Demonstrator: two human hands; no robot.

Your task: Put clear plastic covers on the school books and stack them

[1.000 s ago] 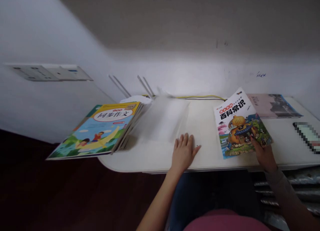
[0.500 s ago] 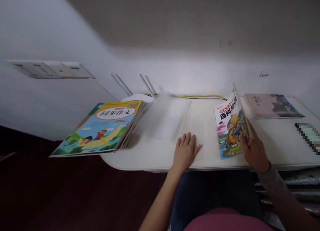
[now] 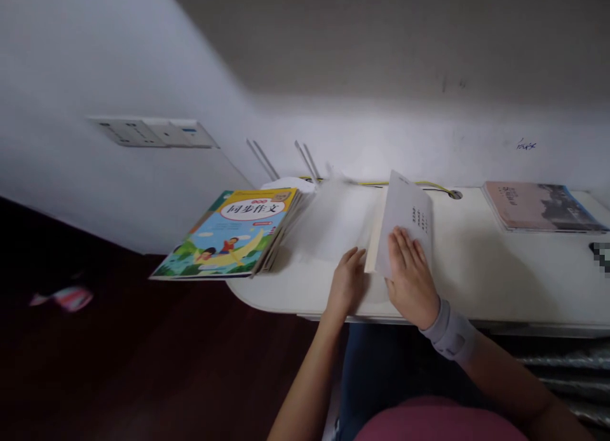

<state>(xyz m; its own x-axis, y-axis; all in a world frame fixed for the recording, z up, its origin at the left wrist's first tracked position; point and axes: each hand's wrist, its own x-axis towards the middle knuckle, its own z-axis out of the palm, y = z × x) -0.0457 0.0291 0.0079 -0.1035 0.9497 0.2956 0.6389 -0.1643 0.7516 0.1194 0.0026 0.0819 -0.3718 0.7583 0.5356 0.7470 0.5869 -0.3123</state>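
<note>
A book stands tilted over the table, a whitish side with a few lines of dark print facing me and its pale page edges toward the left. The fingers of my right hand lie stretched along that side, and its hidden thumb seems to be at the lower edge, holding the book. Close by the book's lower left edge is my left hand, turned on its side with slightly bent fingers; whether it touches the book I cannot tell. Clear plastic covers lie on the table behind my left hand.
A stack of books juts over the left end of the white table. Another stack lies at the right, near a blurred-out device. A yellow cable runs along the wall to a hole.
My right hand has brought the book left, beside my left hand, and turned it so the colourful cover no longer shows. My left hand has gone from flat to sideways. The view has swung left.
</note>
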